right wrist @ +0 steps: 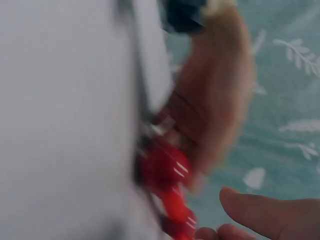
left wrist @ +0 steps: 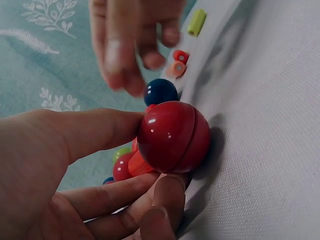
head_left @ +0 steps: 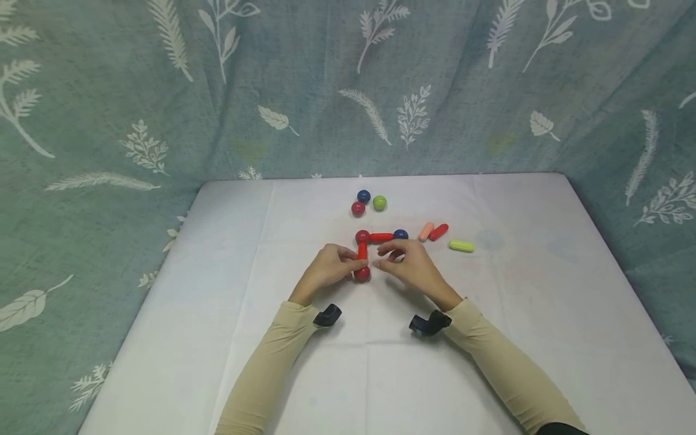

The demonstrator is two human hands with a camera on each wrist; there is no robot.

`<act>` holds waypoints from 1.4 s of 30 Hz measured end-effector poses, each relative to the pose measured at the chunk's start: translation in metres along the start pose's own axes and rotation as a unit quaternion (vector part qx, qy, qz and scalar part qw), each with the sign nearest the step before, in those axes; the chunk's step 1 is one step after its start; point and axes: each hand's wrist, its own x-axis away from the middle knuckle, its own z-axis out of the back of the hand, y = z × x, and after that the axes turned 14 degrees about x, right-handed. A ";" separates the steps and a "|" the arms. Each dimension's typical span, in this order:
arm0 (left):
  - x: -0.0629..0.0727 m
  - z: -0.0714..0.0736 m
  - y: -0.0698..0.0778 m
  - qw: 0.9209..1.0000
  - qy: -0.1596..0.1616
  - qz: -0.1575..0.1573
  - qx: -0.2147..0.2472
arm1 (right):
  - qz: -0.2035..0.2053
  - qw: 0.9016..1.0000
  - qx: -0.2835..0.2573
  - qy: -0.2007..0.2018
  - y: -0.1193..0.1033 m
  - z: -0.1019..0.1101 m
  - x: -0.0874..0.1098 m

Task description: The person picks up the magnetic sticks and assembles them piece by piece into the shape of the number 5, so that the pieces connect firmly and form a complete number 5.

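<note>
A table (head_left: 163,338) stands in a curtained-off nook; the kind of room around it cannot be told.
Blue-green curtain (head_left: 326,139), printed with white leaves, hangs behind the creased white tabletop and along both sides.

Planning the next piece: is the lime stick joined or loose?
Loose: the lime stick lies on the white tabletop, touching no other piece.

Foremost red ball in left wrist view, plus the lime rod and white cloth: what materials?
Red ball: painted wood or plastic, can't tell which; glossy, with sharp highlights and a groove round it.
Lime rod: likely painted wood or plastic too; smooth, evenly coloured.
White cloth: woven fabric, matte; weave shows up close, fold lines in the head view.
</note>
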 end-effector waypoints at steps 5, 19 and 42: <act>-0.002 -0.001 0.001 1.000 -0.004 0.017 0.012 | 0.002 0.999 0.013 0.038 0.003 0.038 -0.003; -0.001 0.001 0.003 0.999 -0.004 0.027 0.031 | -0.003 0.994 0.059 0.096 0.056 0.093 0.008; -0.003 0.001 0.002 0.998 -0.011 0.047 0.041 | -0.081 0.991 0.110 0.017 0.118 0.106 0.021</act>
